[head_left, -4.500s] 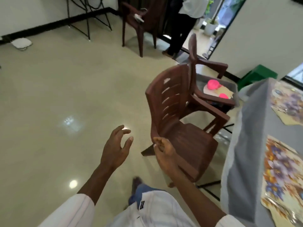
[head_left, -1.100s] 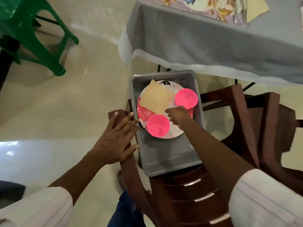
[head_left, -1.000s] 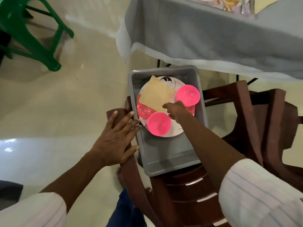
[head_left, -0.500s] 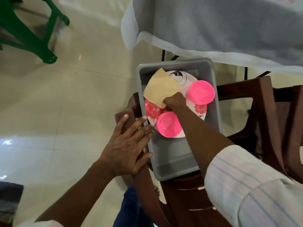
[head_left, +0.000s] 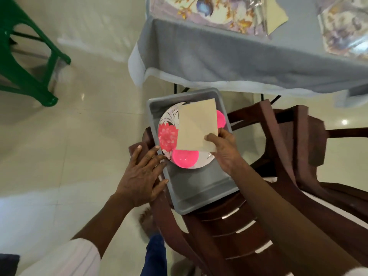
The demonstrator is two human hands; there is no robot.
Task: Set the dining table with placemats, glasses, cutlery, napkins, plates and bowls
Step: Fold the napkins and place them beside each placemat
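Head view looks straight down on a grey tub (head_left: 199,186) that sits on the seat of a brown chair (head_left: 229,226). The right hand (head_left: 223,150) pinches the near right corner of a beige napkin (head_left: 197,126), thumb on top, and holds it flat over the tub's contents. Under it lies a flowered plate (head_left: 169,136) carrying two pink bowls: the near bowl (head_left: 185,159) mostly shows, while the far bowl (head_left: 221,118) is largely covered by the napkin. The left hand (head_left: 141,176) lies open, fingers straight, on the chair's brown edge, fingertips at the tub's rim. Beyond the tub stands the worktop (head_left: 239,56) under a grey cloth (two floral placemats (head_left: 209,10) on it, and a second napkin (head_left: 276,14) between them).
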